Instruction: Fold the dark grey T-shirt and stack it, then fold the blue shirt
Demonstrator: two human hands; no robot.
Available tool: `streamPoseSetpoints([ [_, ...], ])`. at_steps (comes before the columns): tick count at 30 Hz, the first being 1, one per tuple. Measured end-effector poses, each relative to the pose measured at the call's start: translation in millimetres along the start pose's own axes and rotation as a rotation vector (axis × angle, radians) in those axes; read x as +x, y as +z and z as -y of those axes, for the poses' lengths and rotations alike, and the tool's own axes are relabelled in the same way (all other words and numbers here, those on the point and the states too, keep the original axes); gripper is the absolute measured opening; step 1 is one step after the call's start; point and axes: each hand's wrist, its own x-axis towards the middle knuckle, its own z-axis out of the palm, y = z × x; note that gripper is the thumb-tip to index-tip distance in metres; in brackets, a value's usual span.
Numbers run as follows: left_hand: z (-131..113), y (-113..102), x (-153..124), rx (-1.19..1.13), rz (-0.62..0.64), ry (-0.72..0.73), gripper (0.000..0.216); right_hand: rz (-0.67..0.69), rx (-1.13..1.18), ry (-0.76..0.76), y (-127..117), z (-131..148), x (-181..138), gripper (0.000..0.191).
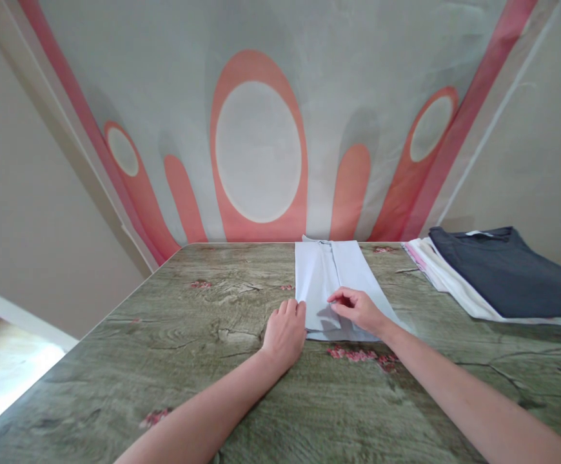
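Note:
A pale blue-white folded shirt (316, 274) lies in a narrow rectangle at the far edge of the table, with a buttoned-looking front line and creases down its length. At its left lower edge rests my left hand (285, 332), fingers curled against the fabric and thumb hidden. Over the lower middle of the shirt is my right hand (358, 309). Its fingers are bent, and a small gap shows between thumb and forefinger with no cloth visible there. A shadow falls on the fabric below that hand.
To the right lies a stack of folded clothes, a dark grey T-shirt (507, 277) on top of white garments (459, 293). Under everything is a wood-patterned tabletop (188, 335) with pink flower prints. A grey-and-coral patterned backdrop (261, 148) rises behind the far edge.

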Motion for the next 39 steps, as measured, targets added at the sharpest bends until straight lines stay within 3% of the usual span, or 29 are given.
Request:
streamPoseSetpoints([
  [4, 3, -3, 1, -0.062, 0.03, 0.034, 0.017, -0.002, -0.212, -0.101, 6, 5, -1, 0.012],
  [11, 5, -2, 1, -0.092, 0.033, 0.158, 0.012, -0.189, -0.512, -0.098, 14, 2, -2, 0.01],
  [17, 5, -4, 2, -0.037, 0.008, 0.205, 0.009, -0.156, -0.618, -0.08, 16, -1, 1, 0.014],
  [23, 3, -4, 2, -0.031, 0.022, 0.19, 0.01, -0.135, -0.567, -0.036, 15, 1, 5, 0.012],
  [31, 5, -4, 1, -0.103, 0.043, 0.108, 0.033, -0.216, -0.16, 0.127, 2, -3, 0, 0.017],
  [39, 4, -11, -1, -0.039, 0.085, 0.052, 0.027, -0.211, -0.242, 0.136, 4, -2, 2, 0.009],
])
